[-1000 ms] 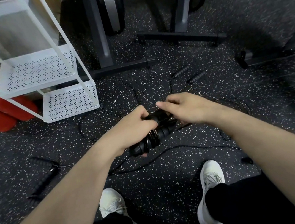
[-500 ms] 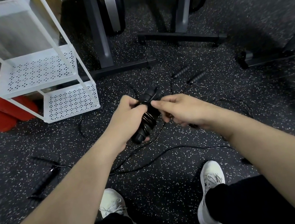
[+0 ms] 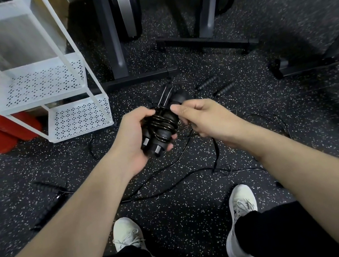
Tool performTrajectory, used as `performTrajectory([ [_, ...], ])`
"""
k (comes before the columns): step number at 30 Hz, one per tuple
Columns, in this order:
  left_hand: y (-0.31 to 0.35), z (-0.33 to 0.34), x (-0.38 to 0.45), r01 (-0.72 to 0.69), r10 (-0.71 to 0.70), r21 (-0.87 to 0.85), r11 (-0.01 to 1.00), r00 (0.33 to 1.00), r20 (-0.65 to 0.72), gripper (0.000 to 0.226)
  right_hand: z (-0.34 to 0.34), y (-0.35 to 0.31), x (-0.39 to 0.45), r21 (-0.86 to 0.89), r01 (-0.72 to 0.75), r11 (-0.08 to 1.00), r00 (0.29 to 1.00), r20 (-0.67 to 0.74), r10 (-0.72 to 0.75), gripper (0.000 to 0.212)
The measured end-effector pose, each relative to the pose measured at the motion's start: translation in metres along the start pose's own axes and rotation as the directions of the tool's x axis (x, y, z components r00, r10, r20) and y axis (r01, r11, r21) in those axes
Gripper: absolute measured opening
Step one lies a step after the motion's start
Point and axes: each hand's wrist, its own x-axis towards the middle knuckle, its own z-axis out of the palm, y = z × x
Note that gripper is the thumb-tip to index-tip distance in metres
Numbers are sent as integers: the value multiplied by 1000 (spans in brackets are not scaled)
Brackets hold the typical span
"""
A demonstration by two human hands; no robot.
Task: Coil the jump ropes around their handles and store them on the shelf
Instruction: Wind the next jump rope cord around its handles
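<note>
Gripping black handle pair (image 3: 157,129) w/ glossy cord coils, left hand (image 3: 132,137); right hand (image 3: 202,120) pinching cord.

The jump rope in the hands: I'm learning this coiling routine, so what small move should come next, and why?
Probably another wrap: the left hand grips the paired handles, already ringed by several turns, while the right hand pinches the cord, whose slack trails to the floor.

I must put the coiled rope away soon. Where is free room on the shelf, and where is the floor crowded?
Both lower white shelf tiers show bare. The floor between the feet is free too. It is crowded under the hands, where loose cord crosses, and near the spare handles.
</note>
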Motion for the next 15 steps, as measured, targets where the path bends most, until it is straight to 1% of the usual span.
performTrajectory([
  [3,-4,6,1,-16,16,45,999,1000,-9,37,0,2,1,-8,26,1000,999,-39,-26,38],
  [5,-5,8,1,23,-22,97,995,1000,-6,44,0,4,1,-14,36,999,998,-42,-37,38],
  [6,-6,8,2,46,-47,102,994,999,-1,44,0,5,1,-22,39,999,999,-37,-40,39],
  [9,-4,6,2,87,-89,105,991,996,10,35,1,5,0,-24,31,999,999,-22,-32,42],
  [15,-1,3,2,55,-55,46,997,998,-6,26,-1,0,-2,-4,-12,1000,999,-37,12,46],
])
